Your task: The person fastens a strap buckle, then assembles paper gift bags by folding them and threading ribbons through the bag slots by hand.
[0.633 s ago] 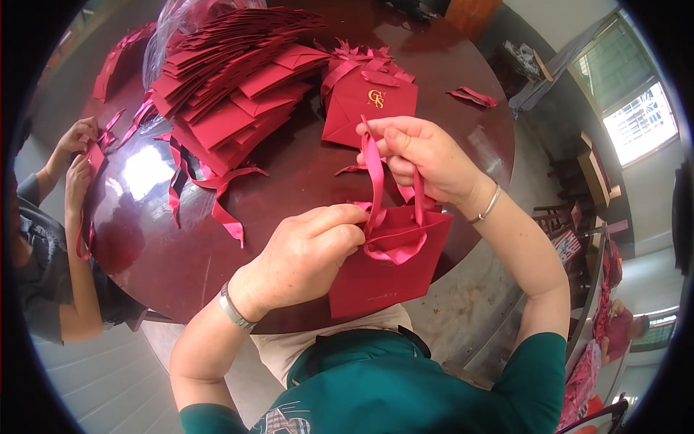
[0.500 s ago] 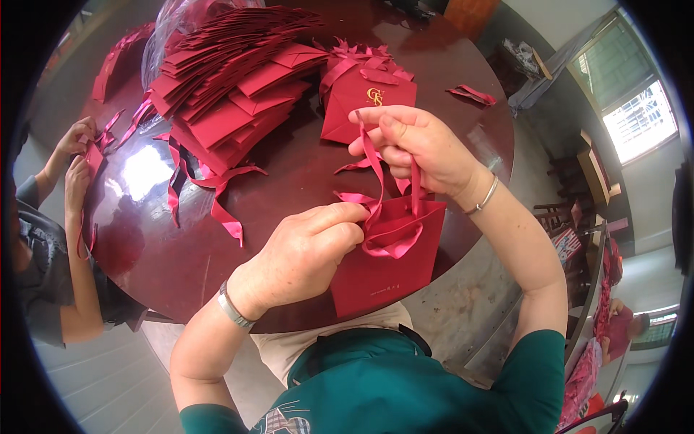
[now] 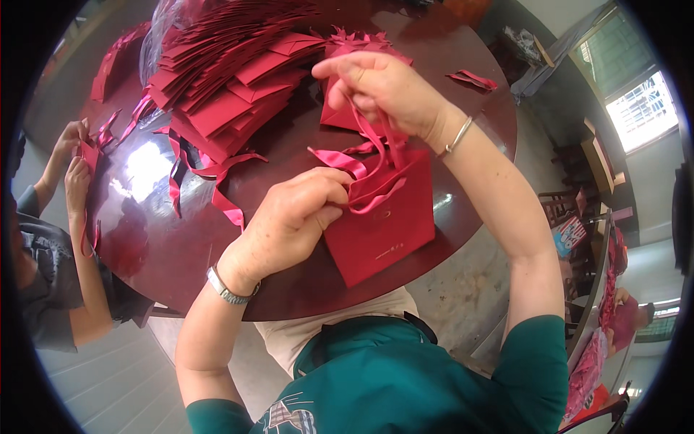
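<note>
A red paper gift bag (image 3: 383,235) with ribbon handles stands tilted at the table's near edge, just in front of me. My left hand (image 3: 300,217) is closed at the bag's upper left edge, pinching ribbon and rim there. Above the bag, my right hand (image 3: 383,90) is closed around the ribbon handle (image 3: 372,137) and pulls it upward, its index finger pointing left. A loose ribbon end (image 3: 336,160) sticks out to the left past my left fingers. Partly hidden behind my right hand is another red bag (image 3: 336,119).
A large fanned stack of red bags (image 3: 224,94) lies on the round dark table (image 3: 289,296), ribbons (image 3: 228,206) trailing from it. Clear plastic wrap (image 3: 163,32) sits behind. At left, another person's hands (image 3: 76,173) handle a red ribboned piece. A short ribbon piece (image 3: 471,81) lies far right.
Both my hands and the bag have moved up and away from me, toward the table's middle. My right hand has also shifted left, and the bag's front now shows more fully.
</note>
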`<control>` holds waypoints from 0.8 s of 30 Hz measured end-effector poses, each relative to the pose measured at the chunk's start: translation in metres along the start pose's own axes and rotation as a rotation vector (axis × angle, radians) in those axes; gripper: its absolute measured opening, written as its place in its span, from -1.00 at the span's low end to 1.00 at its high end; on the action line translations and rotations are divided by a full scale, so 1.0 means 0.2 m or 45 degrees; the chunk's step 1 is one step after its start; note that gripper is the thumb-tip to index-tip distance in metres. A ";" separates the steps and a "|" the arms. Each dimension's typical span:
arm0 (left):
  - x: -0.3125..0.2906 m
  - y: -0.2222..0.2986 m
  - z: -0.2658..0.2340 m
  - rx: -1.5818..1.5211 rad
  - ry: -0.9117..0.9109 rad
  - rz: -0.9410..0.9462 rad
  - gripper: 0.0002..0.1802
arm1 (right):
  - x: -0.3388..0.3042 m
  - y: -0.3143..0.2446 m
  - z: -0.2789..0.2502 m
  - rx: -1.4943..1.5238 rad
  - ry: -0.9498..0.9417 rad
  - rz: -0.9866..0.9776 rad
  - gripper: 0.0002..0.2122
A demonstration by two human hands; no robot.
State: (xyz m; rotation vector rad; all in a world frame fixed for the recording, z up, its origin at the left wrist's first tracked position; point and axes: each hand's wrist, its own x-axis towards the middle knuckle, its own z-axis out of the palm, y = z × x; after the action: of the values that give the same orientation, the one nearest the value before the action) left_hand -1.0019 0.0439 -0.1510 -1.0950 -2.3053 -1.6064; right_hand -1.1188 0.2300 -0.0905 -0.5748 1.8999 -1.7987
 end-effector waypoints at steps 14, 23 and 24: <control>0.11 0.14 0.10 0.945 -0.007 0.279 -0.82 | -0.08 0.26 0.09 0.557 0.631 -0.095 -0.80; 0.18 0.13 0.16 1.031 -0.052 0.021 -0.68 | -0.03 0.24 0.07 0.505 0.561 -0.031 -0.81; 0.18 0.11 0.17 0.935 -0.064 -0.040 -0.67 | -0.02 0.24 0.06 0.446 0.566 -0.036 -0.79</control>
State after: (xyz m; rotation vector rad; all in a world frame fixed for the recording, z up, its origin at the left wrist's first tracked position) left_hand -1.0050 0.0941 -0.1321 -0.9037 -2.5964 -0.6112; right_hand -1.1074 0.2254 -0.1380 -0.0809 1.7699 -2.3581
